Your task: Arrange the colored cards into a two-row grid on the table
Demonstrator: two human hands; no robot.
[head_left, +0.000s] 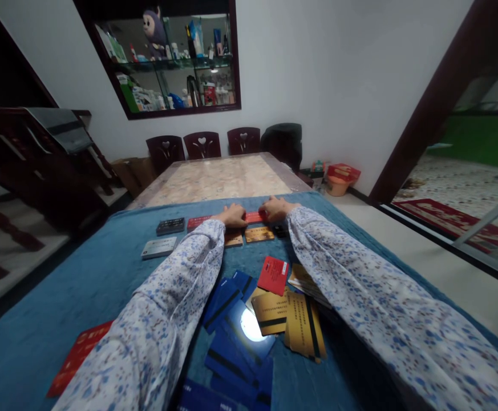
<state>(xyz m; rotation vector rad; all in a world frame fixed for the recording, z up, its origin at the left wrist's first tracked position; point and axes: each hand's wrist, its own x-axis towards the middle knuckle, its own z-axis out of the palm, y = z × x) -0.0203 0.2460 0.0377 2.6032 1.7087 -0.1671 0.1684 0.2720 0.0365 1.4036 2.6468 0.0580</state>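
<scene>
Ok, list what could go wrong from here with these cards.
1. Both forearms stretch over the loose blue cards and striped gold cards; the sleeves could drag them about.
2. The left hand and right hand touch one red card in the far row; a slip might knock the gold card beside it askew.

Head camera looks forward and down over the blue-covered table (81, 297).

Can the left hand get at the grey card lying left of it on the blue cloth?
Likely yes: the grey card lies flat and uncovered, nearer the person than the left hand, with bare blue cloth around it.
</scene>
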